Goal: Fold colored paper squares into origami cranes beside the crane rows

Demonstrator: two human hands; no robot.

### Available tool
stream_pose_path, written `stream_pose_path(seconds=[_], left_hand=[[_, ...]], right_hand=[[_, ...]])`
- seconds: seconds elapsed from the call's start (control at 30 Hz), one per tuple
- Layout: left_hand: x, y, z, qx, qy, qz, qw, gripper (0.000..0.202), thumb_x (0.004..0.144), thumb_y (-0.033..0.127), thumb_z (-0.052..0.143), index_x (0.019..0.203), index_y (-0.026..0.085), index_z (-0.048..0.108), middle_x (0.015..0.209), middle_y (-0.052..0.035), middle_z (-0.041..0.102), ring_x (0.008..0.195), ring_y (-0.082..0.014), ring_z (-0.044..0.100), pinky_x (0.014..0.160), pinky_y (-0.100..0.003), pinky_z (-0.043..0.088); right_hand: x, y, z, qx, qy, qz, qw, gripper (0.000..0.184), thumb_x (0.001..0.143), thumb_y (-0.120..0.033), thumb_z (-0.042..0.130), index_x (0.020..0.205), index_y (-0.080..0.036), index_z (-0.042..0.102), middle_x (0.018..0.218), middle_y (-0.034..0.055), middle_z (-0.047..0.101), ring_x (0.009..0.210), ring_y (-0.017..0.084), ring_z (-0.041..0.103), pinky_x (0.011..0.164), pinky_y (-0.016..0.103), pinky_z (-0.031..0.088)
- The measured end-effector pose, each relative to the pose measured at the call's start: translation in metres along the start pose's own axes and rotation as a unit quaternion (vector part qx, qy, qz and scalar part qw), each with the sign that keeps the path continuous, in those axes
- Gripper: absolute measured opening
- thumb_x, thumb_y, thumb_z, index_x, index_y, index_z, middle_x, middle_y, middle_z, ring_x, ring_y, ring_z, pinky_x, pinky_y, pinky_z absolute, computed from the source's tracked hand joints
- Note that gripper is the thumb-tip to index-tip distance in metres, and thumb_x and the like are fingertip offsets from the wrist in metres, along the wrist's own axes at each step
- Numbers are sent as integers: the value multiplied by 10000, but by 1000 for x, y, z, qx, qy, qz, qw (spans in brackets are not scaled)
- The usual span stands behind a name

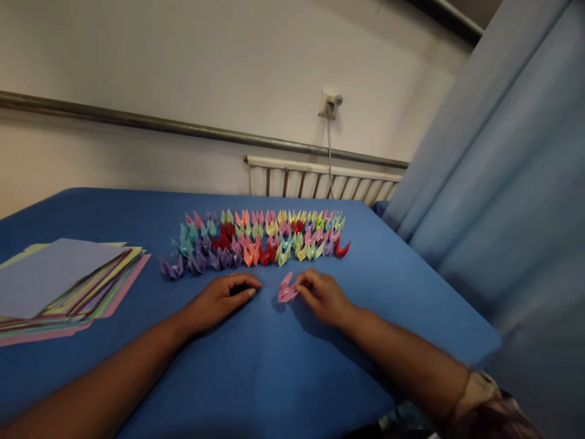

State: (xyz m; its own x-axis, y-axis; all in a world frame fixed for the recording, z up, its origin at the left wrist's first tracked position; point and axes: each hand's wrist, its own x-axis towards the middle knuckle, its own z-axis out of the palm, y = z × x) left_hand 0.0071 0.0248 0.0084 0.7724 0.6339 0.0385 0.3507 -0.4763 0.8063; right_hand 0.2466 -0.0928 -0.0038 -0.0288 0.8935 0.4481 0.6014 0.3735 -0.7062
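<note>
A pink origami crane (286,290) is pinched between the thumb and fingers of my right hand (323,297), just over the blue table surface (256,372). To its left, my left hand (227,297) rests on the table with thumb and fingers apart and nothing between them. Beyond both hands stand several rows of folded paper cranes (256,253) in purple, teal, red, orange, pink, green and yellow. A dark red crane (342,248) sits at the right end of the front row.
A fanned stack of coloured paper sheets (68,277) lies at the left. Behind the table are a white radiator (301,177), a metal rail (183,126) and a wall socket (329,105) with a plugged-in cable. A blue curtain (493,158) hangs along the right.
</note>
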Motion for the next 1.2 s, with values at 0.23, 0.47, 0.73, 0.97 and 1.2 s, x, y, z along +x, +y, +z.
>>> stream_pose_path(seconds=[0.23,0.47,0.73,0.97,1.2], left_hand=[[1,-6,-2,50,-1,3,999,289,878,396,500,1010,233,699,1096,-38,695,1046,-207,632,955,-333,477],[2,-7,-4,60,11,-9,998,262,865,411,530,973,260,716,1100,-29,700,1065,-228,636,974,-364,478],[-2,-4,-4,43,21,-19,999,245,861,400,538,949,272,728,1080,-21,704,1052,-212,646,968,-332,490],[0,-5,-5,59,16,-13,998,246,869,399,535,948,272,730,1082,-25,704,1041,-207,648,965,-336,494],[1,-5,-5,61,17,-14,998,248,864,416,542,943,277,732,1088,-31,708,1063,-226,641,983,-372,486]], right_hand=[[19,85,-128,-7,226,106,968,157,831,-368,526,859,-215,549,742,2,602,658,153,573,669,299,480],[73,175,-151,5,219,197,956,193,726,-395,573,762,-216,510,611,-35,539,557,153,567,509,262,461],[76,207,-134,10,116,193,974,97,721,-315,557,750,-224,540,590,-45,553,554,141,544,554,261,461],[69,209,-126,-7,115,164,980,104,766,-324,508,782,-227,542,608,-41,567,589,153,544,638,285,455],[69,206,-125,-8,112,156,981,107,780,-320,511,790,-227,563,592,-49,563,586,153,539,635,277,443]])
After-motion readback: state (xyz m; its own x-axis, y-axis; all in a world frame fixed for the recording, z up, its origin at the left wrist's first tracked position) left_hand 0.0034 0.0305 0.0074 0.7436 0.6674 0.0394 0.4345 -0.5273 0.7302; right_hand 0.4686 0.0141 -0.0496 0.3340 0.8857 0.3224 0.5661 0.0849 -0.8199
